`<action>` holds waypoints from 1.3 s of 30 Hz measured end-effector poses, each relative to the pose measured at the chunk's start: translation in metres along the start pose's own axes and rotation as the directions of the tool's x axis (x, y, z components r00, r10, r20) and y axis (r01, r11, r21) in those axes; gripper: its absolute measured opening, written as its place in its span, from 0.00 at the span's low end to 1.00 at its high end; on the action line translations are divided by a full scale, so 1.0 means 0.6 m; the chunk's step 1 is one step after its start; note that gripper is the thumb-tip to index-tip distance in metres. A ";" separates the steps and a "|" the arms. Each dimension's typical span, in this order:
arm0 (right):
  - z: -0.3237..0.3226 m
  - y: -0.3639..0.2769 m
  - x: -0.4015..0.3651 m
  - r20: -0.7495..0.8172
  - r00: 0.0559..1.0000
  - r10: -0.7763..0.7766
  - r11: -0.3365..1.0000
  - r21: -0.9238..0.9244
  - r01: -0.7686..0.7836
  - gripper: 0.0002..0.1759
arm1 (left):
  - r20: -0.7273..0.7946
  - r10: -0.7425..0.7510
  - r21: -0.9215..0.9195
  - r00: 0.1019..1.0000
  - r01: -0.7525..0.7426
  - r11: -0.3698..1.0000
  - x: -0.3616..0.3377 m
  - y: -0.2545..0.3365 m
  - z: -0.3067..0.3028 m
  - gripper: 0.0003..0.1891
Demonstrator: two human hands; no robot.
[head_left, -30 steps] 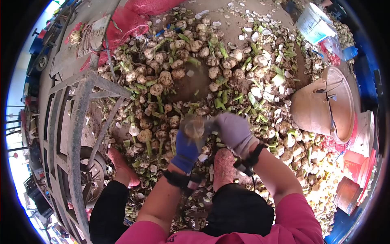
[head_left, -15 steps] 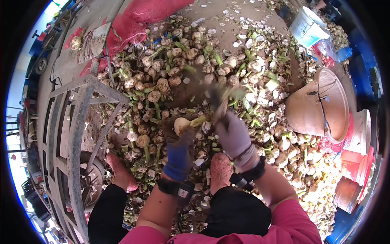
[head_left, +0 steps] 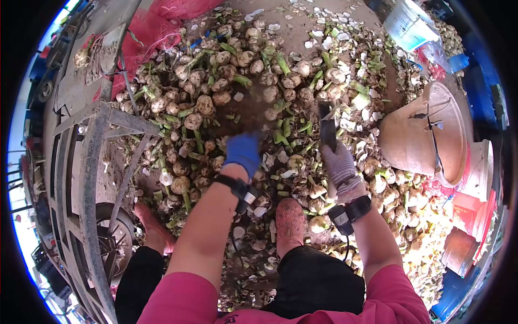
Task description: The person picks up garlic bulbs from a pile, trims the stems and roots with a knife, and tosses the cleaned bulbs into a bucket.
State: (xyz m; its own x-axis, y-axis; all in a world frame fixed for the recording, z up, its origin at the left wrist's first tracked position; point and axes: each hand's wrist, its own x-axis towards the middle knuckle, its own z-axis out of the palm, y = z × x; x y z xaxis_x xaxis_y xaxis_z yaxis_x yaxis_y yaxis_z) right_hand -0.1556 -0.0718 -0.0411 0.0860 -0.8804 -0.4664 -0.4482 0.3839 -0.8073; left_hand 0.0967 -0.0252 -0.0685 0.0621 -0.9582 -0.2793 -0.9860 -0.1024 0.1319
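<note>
My right hand (head_left: 340, 166), in a pale greyish glove, is closed round a knife (head_left: 327, 129) whose dark, flat blade points up and away from me. My left hand (head_left: 243, 152), in a blue glove, reaches over a patch of bare soil amid the bulbs; motion smears its fingers, and whatever they touch is hidden. Dirt-covered round bulbs (head_left: 205, 105) with cut green stalks lie heaped beyond and left of that hand. Trimmed stalk pieces and pale peelings (head_left: 288, 174) lie between my hands.
A rusty metal frame cart (head_left: 89, 178) with a wheel (head_left: 114, 232) stands close on my left. Red mesh sacks (head_left: 143, 48) lie behind it. At right are a tan bucket (head_left: 418, 135), a white bucket (head_left: 407, 27) and paler trimmed bulbs (head_left: 402, 216). My feet rest among the scraps.
The bulb with a stalk at my left hand is no longer seen there, and that hand has moved forward. My right hand with the knife has shifted right, away from the left.
</note>
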 end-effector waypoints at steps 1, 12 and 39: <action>0.015 -0.005 -0.005 0.053 0.995 0.087 0.994 0.054 -0.090 0.19 | 0.132 -0.191 -0.048 0.973 0.199 0.979 -0.001 -0.024 0.020 0.26; 0.045 -0.097 -0.061 0.273 0.910 -0.311 0.745 -0.525 0.412 0.14 | -0.081 -0.216 -0.977 0.973 -0.035 0.210 -0.158 0.075 -0.028 0.28; 0.050 0.015 -0.093 0.627 0.773 0.099 0.900 0.274 -0.338 0.20 | 0.276 0.067 -0.923 0.959 0.284 -0.260 -0.274 0.077 -0.037 0.28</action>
State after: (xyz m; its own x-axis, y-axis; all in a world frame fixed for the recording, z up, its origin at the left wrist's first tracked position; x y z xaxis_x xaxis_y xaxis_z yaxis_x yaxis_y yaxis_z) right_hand -0.1379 -0.0110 -0.0332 0.5798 -0.4675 -0.6673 -0.1890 0.7195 -0.6683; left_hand 0.0443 0.1218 0.0049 -0.0494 -0.8518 -0.5216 0.4167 -0.4922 0.7643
